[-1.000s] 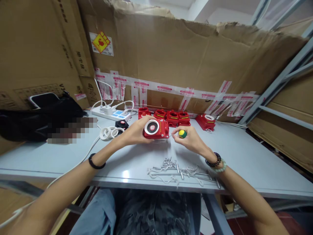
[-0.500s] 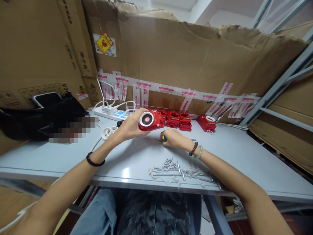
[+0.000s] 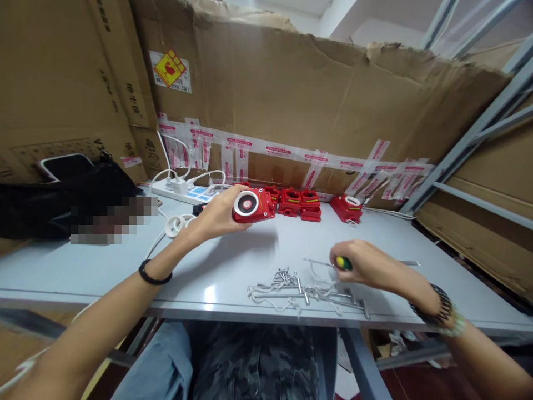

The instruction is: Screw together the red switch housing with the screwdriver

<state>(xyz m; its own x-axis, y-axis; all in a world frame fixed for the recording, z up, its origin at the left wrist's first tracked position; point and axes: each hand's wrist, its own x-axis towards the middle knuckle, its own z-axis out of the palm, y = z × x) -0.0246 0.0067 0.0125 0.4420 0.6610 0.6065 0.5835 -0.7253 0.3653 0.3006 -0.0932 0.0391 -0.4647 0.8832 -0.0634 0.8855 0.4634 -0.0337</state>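
one red housing [image 3: 264, 206] with a white ring [image 3: 236, 204] is in the left hand [image 3: 217, 214].

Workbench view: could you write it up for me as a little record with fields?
left hand: holding red housing with white ring
right hand: gripping green-and-yellow handle
near edge: small metal pieces, T-shaped rods, white string
back: more red housings
back left: power strip, black bag
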